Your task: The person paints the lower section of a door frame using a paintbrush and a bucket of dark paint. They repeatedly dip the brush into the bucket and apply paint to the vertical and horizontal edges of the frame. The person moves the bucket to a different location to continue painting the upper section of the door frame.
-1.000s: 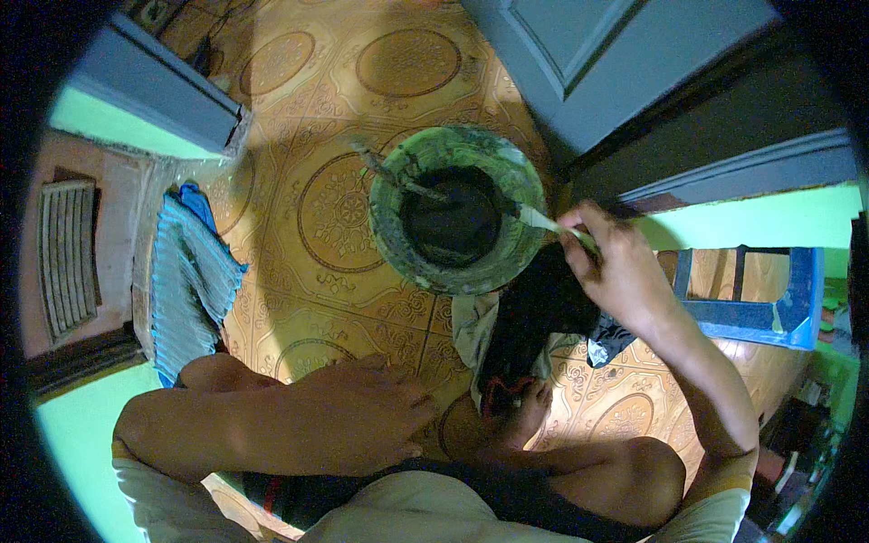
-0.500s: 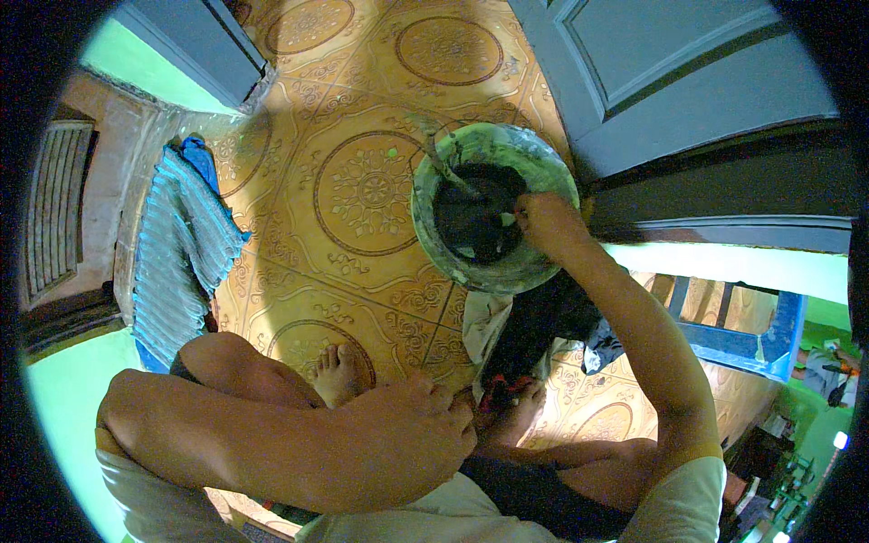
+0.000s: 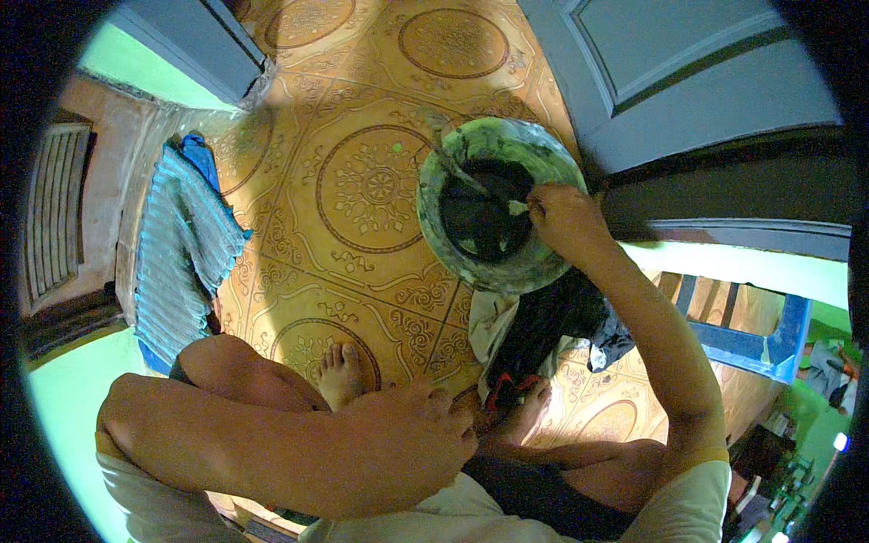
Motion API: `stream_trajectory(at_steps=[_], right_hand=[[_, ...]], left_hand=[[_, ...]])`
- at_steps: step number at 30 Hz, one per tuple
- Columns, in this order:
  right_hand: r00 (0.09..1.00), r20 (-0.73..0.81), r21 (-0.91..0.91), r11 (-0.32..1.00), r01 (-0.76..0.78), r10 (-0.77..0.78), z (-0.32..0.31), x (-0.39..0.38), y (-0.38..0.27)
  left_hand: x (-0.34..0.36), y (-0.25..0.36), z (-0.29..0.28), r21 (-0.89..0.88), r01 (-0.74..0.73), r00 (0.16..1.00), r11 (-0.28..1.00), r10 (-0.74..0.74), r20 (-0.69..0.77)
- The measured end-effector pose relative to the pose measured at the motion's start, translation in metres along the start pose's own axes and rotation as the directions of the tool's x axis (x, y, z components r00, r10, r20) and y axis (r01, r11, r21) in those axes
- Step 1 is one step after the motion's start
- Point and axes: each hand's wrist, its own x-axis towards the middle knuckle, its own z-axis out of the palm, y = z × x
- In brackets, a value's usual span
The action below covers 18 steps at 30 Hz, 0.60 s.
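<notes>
My right hand [image 3: 568, 217] reaches over the near right side of a smeared, pale green bucket [image 3: 554, 163]. Its fingers are closed on a small whitish piece [image 3: 517, 207], whose kind I cannot make out. Inside the bucket is a dark mass [image 3: 480, 226]; whether it is liquid or cloth is unclear. A thin, pale stick-like thing [image 3: 457, 170] leans over the far left rim into it. My left hand [image 3: 430, 443] hangs low in front of my lap, fingers curled in and palm hidden.
Dark and pale cloth [image 3: 534, 330] lies against the bucket's near side. A ribbed blue cloth [image 3: 181, 253] hangs at the left. A grey door [image 3: 697, 100] stands close on the right, above a blue frame [image 3: 742, 339]. My bare foot [image 3: 340, 373] rests on patterned tiles [image 3: 371, 185].
My right hand has turned slightly and drawn a little toward the bucket's right rim, so the whitish piece shows more plainly. The left hand has stayed where it was.
</notes>
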Motion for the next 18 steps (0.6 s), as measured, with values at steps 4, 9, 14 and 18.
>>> stream_trajectory(at_steps=[4,9,14,18], right_hand=[[0.995,-0.096,0.035,0.999,-0.019,0.022,-0.011,-0.021,0.002],[0.985,-0.014,0.455,0.878,-0.149,0.174,-0.029,-0.06,0.023],[0.974,0.123,0.832,0.515,-0.207,0.192,-0.042,-0.117,0.04],[0.956,0.17,0.975,0.098,-0.198,0.241,-0.031,-0.168,0.049]], left_hand=[[0.009,-0.007,-0.001,-0.04,0.012,0.967,0.999,-0.002,0.253],[0.014,-0.014,-0.01,-0.062,-0.007,0.982,0.998,0.018,0.187],[0.02,-0.027,-0.01,-0.136,0.055,0.955,0.989,-0.012,0.296],[0.029,-0.031,-0.022,-0.208,0.193,0.925,0.959,-0.107,0.364]])
